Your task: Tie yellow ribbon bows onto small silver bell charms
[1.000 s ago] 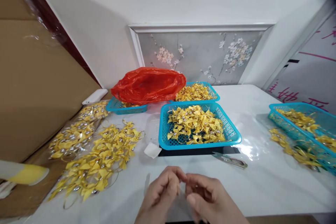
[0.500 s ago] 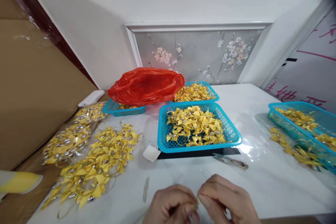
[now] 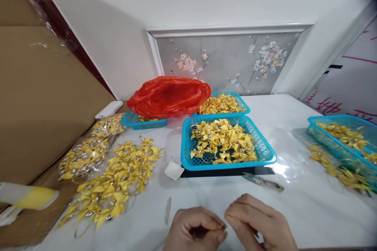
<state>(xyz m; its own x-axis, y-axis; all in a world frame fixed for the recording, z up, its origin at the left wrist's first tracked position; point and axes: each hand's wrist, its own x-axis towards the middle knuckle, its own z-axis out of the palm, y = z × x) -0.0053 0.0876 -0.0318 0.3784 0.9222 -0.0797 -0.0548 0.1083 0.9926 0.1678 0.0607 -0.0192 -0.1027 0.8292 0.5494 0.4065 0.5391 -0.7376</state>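
At the table's front edge, my left hand point(image 3: 196, 228) pinches thumb against forefinger, with a tiny golden bit showing at the tips; most of it is hidden. Close beside it on the right, my right hand point(image 3: 260, 221) is also closed in a pinch, and what its fingertips grip is too small to make out. The fingertips of both hands nearly meet. Beyond them stands a blue plastic basket point(image 3: 228, 166) heaped with yellow ribbon pieces point(image 3: 222, 139) that carry silvery beads. A pair of thread snips point(image 3: 265, 183) lies in front of the basket, above my right hand.
More beaded yellow ribbon pieces point(image 3: 118, 182) are spread at left, beside filled clear bags point(image 3: 85, 159). A red plastic bag point(image 3: 167, 98) sits behind, near another blue basket point(image 3: 235, 96). One more basket point(image 3: 330, 139) stands at right. A white paper scrap point(image 3: 174, 170) lies near the middle.
The whole view has shifted slightly, so things appear a little further right. My left thumb and forefinger now show a clearer pinch; both hands stay close together.
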